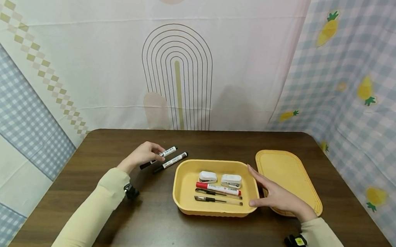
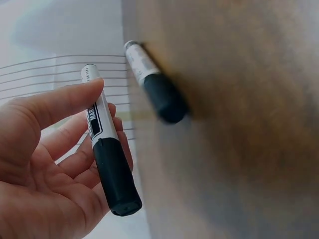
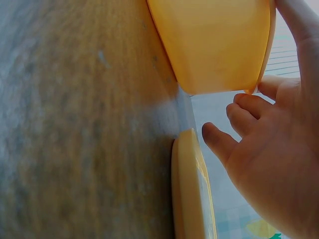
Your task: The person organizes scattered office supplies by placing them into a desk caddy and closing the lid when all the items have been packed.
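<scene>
Between the thumb and fingers of the left hand, a black-and-white marker is being pinched, its black cap slanting back toward the person. Just to the right of that hand, a second marker is lying on the table, nearly parallel to the held one. Farther right, between the two hands, a yellow box is standing, and the right hand is spanning its right end with fingers spread, thumb touching the rim's near corner and index finger resting at the far one. The hands are working well apart. Inside the box, one white stapler is sitting nearer the left hand and another stapler nearer the right; on their near side, a red-capped marker and two black-capped pens are lying crosswise. Partly behind the right hand, a flat yellow lid is resting on the table. Behind both hands, a patterned cloth is hanging past the table's far edge. Below both hands, pale sleeves are covering the forearms.
</scene>
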Tool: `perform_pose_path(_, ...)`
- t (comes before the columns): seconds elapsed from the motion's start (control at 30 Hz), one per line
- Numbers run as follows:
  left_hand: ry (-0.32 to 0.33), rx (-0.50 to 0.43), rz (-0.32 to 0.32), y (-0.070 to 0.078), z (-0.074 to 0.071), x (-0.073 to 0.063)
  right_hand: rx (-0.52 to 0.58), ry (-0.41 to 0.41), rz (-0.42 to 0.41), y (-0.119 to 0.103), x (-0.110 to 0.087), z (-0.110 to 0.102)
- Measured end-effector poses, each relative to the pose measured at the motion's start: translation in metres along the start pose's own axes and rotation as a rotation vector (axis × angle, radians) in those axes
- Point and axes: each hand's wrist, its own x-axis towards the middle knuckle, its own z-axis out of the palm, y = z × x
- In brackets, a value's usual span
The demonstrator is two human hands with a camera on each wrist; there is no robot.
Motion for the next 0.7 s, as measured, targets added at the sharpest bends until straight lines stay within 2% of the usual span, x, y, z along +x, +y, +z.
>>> perform_pose_path(0.17, 0.003, -0.018, 0.0, 0.009, -0.018, 0.001, 0.004, 0.003, 0.004, -0.001, 0.0, 0.0)
perform_pose_path(0.3, 0.024, 0.013, 0.011, 0.019, -0.037, 0.002, 0.0, 0.005, 0.006, -0.001, 0.0, 0.0)
perform_pose_path(0.47, 0.033, 0.011, 0.029, 0.035, -0.062, 0.003, 0.0, 0.002, 0.006, 0.0, -0.001, 0.001)
perform_pose_path(0.7, 0.088, 0.056, 0.066, 0.059, -0.093, 0.003, 0.001, 0.005, -0.003, -0.001, -0.001, 0.0)
